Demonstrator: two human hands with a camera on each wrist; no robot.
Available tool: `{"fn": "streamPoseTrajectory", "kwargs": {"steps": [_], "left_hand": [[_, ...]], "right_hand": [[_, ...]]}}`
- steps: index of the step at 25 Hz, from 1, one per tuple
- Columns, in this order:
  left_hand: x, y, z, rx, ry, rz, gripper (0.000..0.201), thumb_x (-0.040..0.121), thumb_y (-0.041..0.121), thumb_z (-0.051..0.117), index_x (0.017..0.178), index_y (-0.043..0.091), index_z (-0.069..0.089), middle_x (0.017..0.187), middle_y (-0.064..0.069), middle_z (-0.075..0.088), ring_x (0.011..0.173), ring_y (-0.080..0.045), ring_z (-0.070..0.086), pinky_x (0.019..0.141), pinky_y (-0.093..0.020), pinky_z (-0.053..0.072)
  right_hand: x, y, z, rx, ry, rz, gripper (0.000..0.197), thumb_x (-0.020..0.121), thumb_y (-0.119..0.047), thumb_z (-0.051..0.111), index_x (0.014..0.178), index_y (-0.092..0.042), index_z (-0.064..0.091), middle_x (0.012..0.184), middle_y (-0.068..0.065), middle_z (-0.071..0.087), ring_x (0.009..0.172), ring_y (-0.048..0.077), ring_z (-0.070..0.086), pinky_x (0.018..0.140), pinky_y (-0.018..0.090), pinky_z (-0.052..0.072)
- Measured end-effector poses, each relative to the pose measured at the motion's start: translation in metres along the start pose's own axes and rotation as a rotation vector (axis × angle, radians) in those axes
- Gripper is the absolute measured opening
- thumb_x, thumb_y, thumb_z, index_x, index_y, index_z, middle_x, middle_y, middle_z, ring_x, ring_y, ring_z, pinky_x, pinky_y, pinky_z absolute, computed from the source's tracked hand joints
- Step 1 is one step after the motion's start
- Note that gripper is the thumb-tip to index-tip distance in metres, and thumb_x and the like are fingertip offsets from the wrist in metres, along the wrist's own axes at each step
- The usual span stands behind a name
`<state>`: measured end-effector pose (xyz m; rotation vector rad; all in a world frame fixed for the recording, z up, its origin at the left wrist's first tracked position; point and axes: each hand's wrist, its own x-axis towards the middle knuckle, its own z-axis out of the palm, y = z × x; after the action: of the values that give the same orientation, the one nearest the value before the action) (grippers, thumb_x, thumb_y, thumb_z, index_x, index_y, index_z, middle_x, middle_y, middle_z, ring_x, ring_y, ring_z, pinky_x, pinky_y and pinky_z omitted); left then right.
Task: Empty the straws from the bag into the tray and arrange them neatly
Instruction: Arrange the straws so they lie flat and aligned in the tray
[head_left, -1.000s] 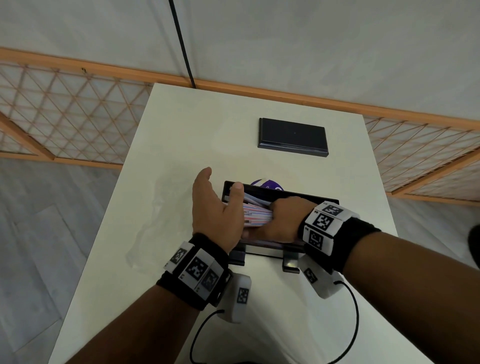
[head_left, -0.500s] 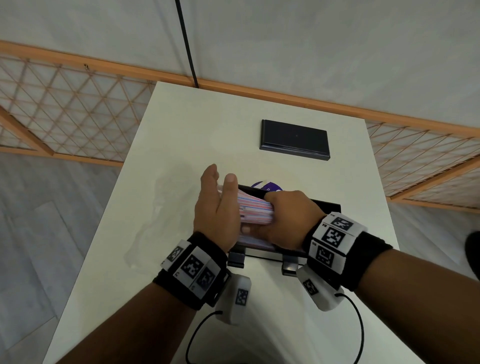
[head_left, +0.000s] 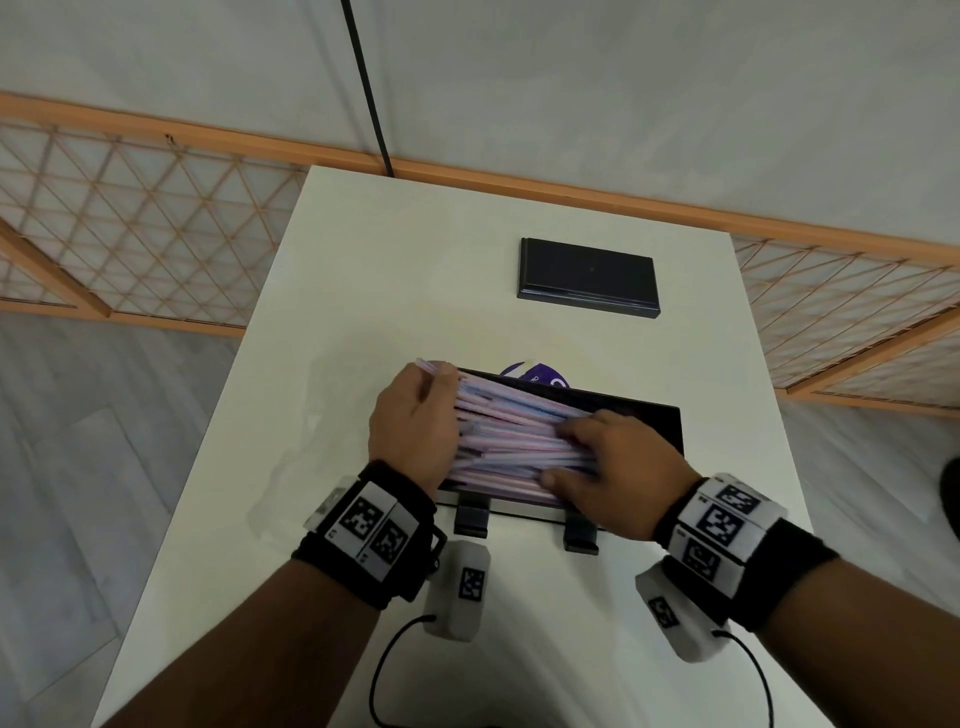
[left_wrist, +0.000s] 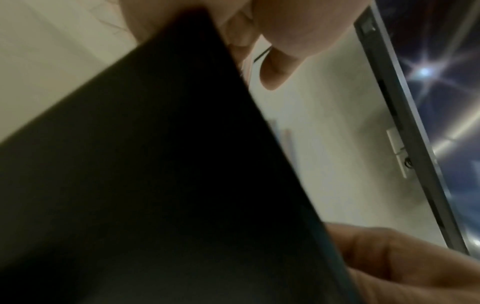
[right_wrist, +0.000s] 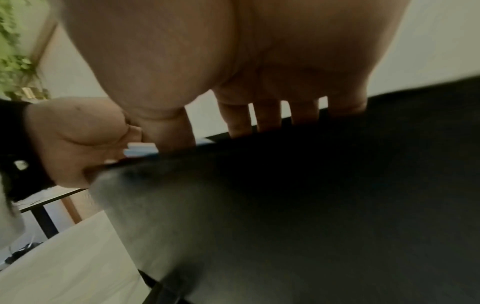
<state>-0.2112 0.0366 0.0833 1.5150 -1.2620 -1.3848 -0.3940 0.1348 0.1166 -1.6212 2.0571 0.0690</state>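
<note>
Several pink and blue straws (head_left: 511, 434) lie fanned across the black tray (head_left: 670, 421) in the middle of the white table (head_left: 363, 291). My left hand (head_left: 431, 387) curls round their left ends, which poke past the tray's left wall. Laid over their right part is my right hand (head_left: 566, 452), fingers straight and spread, thumb at the near side. The purple bag (head_left: 535, 373) shows just behind the tray, mostly hidden. In the right wrist view the straight fingers (right_wrist: 269, 117) dip behind the dark tray wall (right_wrist: 311, 205), with straw ends (right_wrist: 141, 148) at the left.
A flat black rectangular lid or box (head_left: 589, 278) lies farther back on the table. Two black feet (head_left: 472, 517) jut from the tray's near side. Wrist-camera cables (head_left: 384, 670) trail over the near table. The table edges drop to grey floor on both sides.
The bundle that my right hand gripped a second ago now lies spread out in the tray. My right hand slid right along it; my left hand moved to the left ends.
</note>
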Motion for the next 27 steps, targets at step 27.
{"fn": "streamPoseTrajectory", "kwargs": {"steps": [27], "left_hand": [[-0.019,0.018,0.001,-0.044,-0.105,0.102,0.034,0.102,0.052,0.026,0.083,0.035,0.049,0.077,0.018,0.061,0.072,0.015,0.057,0.07,-0.007,0.04]], "right_hand": [[0.002,-0.019,0.005,-0.115,0.066,0.15,0.079,0.065,-0.086,0.046,0.121,-0.03,0.045,0.12,-0.007,0.051,0.112,0.022,0.05,0.099,0.044,0.042]]}}
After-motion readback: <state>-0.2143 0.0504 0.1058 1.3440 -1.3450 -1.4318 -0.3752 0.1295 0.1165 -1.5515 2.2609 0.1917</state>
